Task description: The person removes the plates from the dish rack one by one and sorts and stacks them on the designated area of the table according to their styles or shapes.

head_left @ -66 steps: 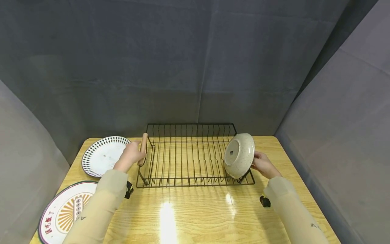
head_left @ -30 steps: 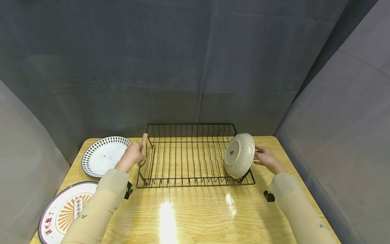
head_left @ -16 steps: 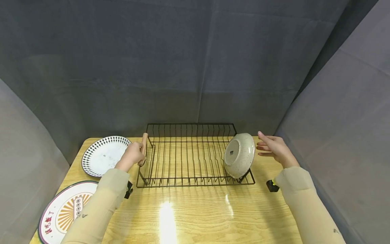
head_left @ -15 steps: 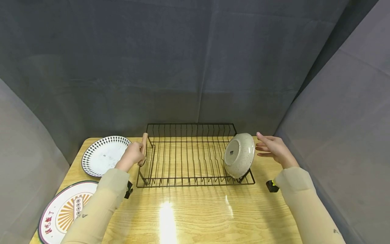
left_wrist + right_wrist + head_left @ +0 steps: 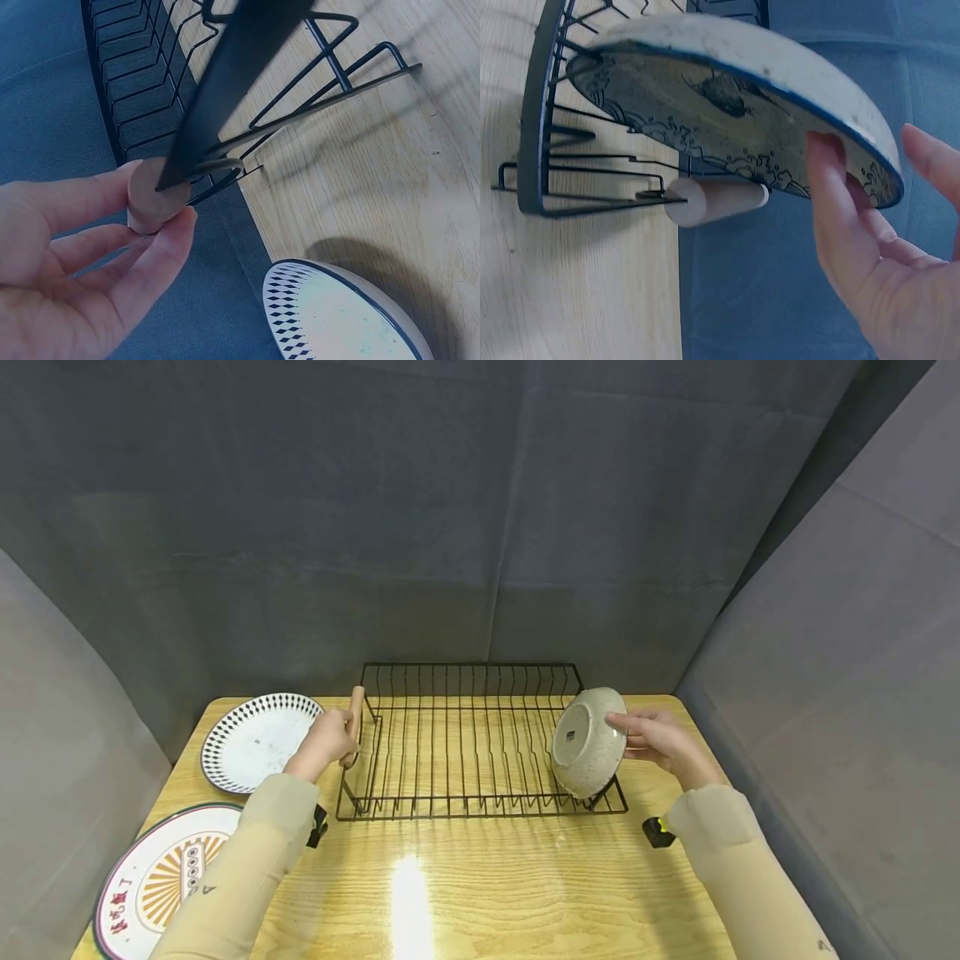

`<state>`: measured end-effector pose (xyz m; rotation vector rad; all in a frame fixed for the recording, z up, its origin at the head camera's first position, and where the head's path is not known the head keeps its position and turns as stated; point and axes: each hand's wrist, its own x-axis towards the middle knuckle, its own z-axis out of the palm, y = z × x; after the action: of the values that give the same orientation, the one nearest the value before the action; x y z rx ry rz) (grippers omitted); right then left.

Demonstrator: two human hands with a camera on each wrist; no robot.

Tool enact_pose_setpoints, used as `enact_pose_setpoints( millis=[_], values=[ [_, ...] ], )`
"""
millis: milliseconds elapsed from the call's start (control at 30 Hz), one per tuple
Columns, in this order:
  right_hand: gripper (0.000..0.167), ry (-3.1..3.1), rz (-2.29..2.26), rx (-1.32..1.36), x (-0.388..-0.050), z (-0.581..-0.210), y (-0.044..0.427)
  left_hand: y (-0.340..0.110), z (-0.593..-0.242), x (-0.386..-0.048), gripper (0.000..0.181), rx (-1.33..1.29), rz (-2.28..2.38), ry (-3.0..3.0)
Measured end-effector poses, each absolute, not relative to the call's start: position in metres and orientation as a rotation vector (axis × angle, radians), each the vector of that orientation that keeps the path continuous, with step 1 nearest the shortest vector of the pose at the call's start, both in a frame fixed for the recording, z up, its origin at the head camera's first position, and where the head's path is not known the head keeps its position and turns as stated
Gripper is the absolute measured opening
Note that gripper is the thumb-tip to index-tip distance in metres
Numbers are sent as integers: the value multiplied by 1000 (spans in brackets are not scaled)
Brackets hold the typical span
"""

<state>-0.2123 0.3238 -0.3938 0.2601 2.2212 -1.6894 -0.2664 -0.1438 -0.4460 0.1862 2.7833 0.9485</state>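
Note:
A black wire dish rack stands at the back of the table, with a wooden handle on each end that shows. My left hand holds the left handle, thumb and fingers around it in the left wrist view. At the rack's right end a speckled cream bowl leans on its side, its base facing left. My right hand straddles the bowl's rim. In the right wrist view its fingers reach the patterned inside, while the thumb stays slightly apart from the outer wall.
A white plate with a black diamond rim lies left of the rack. Nearer, a larger plate with an orange sunburst is partly covered by my left sleeve. Grey cloth walls enclose the wooden table.
My right hand drew back from the bowl with spread fingers, then came left again to its rim, thumb now over the outside. The left hand, rack and bowl stay in place.

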Motion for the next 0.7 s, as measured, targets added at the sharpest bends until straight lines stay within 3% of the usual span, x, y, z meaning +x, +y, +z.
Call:
enact_pose_setpoints(
  millis=[133, 300, 500, 700],
  values=[
    [60, 2189, -1740, 277, -210, -394, 319, -144, -446, -267, 22, 192, 947, 2782],
    [41, 2160, -1797, 297, -209, -395, 315, -144, -446, -267, 22, 188, 947, 2783],
    [38, 2145, -1822, 293, -208, -395, 315, -144, -447, -267, 20, 179, 930, 2785],
    [23, 2153, -1827, 293, -209, -395, 313, -144, -448, -266, 36, 153, 959, 2757]
  ],
)
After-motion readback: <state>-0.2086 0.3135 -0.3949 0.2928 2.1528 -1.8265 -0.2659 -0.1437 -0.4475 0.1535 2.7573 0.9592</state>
